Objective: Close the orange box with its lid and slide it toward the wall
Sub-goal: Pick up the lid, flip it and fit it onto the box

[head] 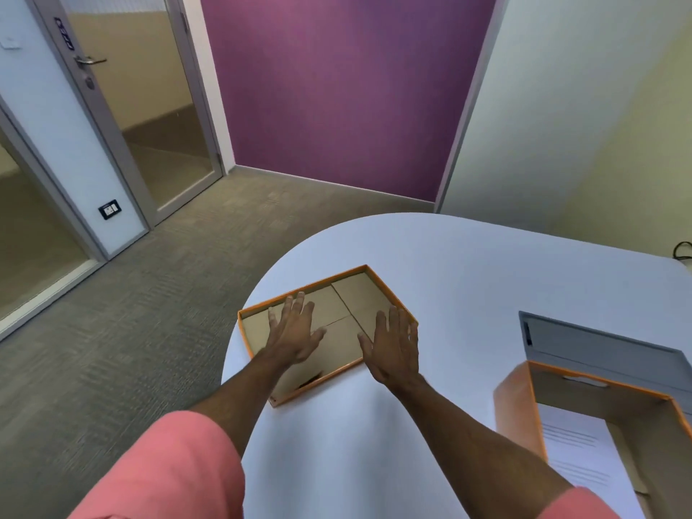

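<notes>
Room: office interior

Purple wall (pixel 344 91), pale partition (pixel 584 118), glazed door (pixel 149 106), grey carpet (pixel 123 324); white rounded table (pixel 468 264) is set against the partition.

No text can be read: the sheet (pixel 578 457) in the box (pixel 515 413) at four o'clock bears only blurred grey lines, and the door sign (pixel 64 34) at ten o'clock is too smeared

Under my spread left hand (pixel 296 333), the lid (pixel 359 294) looks like matt brown cardboard edged in orange. Right of it, the orange box (pixel 513 402) holds white printed paper (pixel 578 449) on the smooth table (pixel 449 256).
</notes>
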### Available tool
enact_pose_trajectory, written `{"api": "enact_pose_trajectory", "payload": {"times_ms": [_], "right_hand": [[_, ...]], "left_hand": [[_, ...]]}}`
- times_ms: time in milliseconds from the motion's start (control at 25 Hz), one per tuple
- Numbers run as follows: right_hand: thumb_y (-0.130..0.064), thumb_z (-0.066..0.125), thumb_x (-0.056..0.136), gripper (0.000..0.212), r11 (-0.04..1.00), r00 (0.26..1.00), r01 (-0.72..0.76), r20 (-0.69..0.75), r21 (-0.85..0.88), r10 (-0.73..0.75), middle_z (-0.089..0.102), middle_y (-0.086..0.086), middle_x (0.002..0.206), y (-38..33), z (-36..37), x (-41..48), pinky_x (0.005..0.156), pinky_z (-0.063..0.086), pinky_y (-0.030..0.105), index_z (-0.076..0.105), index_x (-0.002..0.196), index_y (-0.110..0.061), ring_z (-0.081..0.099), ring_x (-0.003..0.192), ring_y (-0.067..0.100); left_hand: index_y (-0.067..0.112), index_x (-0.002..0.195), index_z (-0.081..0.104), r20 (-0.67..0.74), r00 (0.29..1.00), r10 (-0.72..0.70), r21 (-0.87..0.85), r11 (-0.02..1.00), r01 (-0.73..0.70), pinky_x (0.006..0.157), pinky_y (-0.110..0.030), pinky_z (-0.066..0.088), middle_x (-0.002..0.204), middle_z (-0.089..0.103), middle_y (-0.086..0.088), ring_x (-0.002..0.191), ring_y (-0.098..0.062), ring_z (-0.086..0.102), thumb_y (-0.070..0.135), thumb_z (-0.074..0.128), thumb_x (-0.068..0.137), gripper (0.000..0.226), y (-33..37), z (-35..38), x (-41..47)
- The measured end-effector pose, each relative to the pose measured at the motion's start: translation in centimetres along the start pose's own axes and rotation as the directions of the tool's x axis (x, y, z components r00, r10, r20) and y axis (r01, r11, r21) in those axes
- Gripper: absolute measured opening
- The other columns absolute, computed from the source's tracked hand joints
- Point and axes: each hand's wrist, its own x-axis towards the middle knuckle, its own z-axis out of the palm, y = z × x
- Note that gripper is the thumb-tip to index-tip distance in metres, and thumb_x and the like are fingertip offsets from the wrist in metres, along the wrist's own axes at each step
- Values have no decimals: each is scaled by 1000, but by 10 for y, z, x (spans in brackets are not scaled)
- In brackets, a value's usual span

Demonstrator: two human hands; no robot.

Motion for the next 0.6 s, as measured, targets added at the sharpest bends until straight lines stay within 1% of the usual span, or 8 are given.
{"api": "enact_pose_trajectory", "payload": {"times_ms": [160,240,360,400,520,600], "right_hand": [[-43,46,92,64,994,993,-107,48,-30,109,29,20,153,-15,35,32,114,27,50,32,142,-6,24,143,35],[-42,50,90,66,985,982,-170,74,-39,172,30,21,151,-17,53,46,112,31,47,31,141,-5,26,141,35],[-39,55,86,69,948,945,-319,78,6,317,34,21,147,-16,78,62,110,35,43,32,139,-2,33,136,34],[-37,57,85,71,928,926,-373,81,21,370,34,21,147,-16,84,64,110,35,42,30,139,-1,33,137,33],[-30,59,84,79,858,857,-511,110,56,503,22,22,154,-13,104,71,113,31,43,20,145,2,23,143,35],[-21,57,85,79,827,828,-556,147,86,542,16,25,156,-11,110,75,116,28,42,14,146,4,17,145,36]], "left_hand": [[13,149,24,41,997,69,34,997,-70,118,-61,-1,163,2,-10,151,-28,0,42,45,95,64,-26,11,52],[12,148,23,68,993,99,51,993,-102,118,-60,-1,163,3,-10,151,-29,1,40,48,94,66,-34,19,77],[11,150,19,120,986,111,90,988,-122,118,-59,-1,163,3,-11,151,-29,2,39,51,92,72,-48,32,115],[12,151,17,140,985,105,101,988,-119,118,-59,-1,163,2,-11,151,-29,2,40,52,92,75,-52,36,126],[15,153,8,224,971,81,134,984,-113,117,-60,-3,164,-2,-8,151,-29,0,40,51,92,78,-64,47,160],[15,154,2,264,964,46,130,988,-83,117,-60,-4,164,-6,-7,151,-28,-3,38,48,94,79,-71,52,174]]}}
